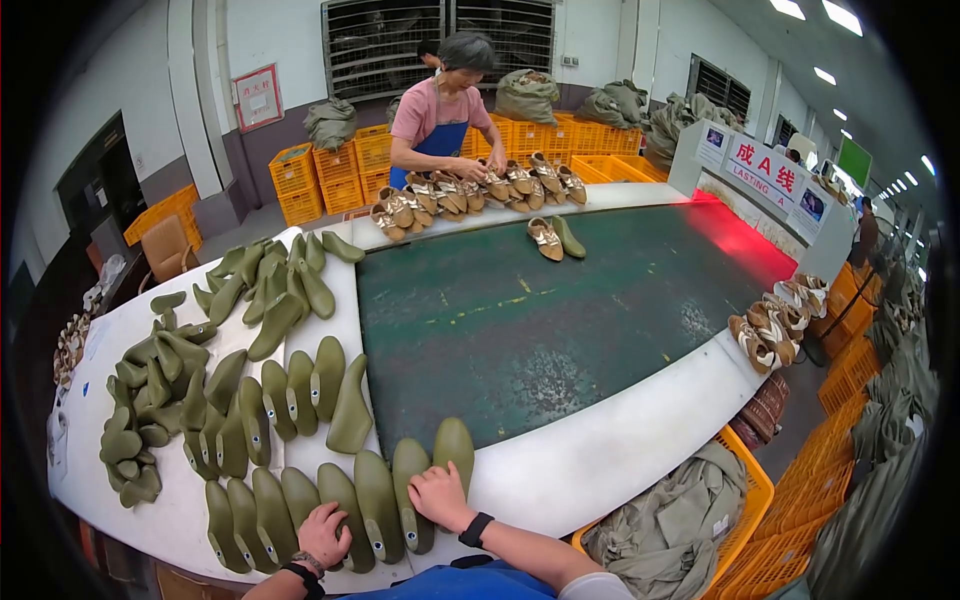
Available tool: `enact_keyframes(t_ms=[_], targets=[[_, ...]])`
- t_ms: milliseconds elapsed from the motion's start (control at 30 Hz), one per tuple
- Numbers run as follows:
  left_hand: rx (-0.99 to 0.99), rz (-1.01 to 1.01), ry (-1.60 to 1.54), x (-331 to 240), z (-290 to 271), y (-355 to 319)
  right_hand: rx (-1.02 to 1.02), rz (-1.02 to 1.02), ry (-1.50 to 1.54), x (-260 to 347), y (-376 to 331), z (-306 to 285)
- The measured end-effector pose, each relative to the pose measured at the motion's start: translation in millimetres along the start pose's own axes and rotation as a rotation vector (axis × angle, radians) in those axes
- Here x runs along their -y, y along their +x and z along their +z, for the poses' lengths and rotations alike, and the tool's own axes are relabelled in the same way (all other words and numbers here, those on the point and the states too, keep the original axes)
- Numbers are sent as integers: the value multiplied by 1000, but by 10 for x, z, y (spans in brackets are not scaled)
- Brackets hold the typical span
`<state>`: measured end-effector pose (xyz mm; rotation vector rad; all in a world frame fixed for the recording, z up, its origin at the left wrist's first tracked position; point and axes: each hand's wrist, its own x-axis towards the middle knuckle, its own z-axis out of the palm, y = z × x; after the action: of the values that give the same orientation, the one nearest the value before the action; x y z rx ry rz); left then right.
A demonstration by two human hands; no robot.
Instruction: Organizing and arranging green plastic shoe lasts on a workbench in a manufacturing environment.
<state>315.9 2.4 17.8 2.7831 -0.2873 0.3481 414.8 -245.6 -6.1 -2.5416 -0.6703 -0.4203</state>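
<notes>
A row of green shoe lasts [272,515] stands along the near edge of the white table. My left hand [324,537] is down among them, its bent fingers gripping the near part of one last [342,490]. At the row's right end, my right hand [442,497] closes over the near part of another last [454,447]; its far part sticks out past my fingers. Close by that hand stands a neighbouring last [411,480]. My palms and the lasts' near parts hide some of the contact. Behind this row is a second row of lasts [300,390].
More lasts [160,370] lie heaped at left. A green conveyor belt [560,330] carries a brown-and-white shoe [545,240] beside a last [569,238]. Across it, a co-worker [447,110] handles a row of shoes. A yellow crate [757,485] with grey cloth stands at right.
</notes>
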Motion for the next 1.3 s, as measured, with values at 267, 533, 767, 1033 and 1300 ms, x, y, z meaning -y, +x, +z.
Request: enact_keyframes(t_ms=[267, 533, 767, 1033, 1300], targets=[[-4, -5, 1, -20, -35, -3, 12, -10, 0, 10, 11, 12], [-21, 6, 6, -74, -67, 58, 2, -3, -11, -26, 8, 31], [-29, 9, 20, -51, -68, 15, -23, -18, 1, -4, 15, 64], [-40, 6, 29, -37, -49, 5, -36, -23, -1, 4, 1, 53], [-19, 4, -7, -71, -89, 46, 10, 3, 8, -4, 22, 40]])
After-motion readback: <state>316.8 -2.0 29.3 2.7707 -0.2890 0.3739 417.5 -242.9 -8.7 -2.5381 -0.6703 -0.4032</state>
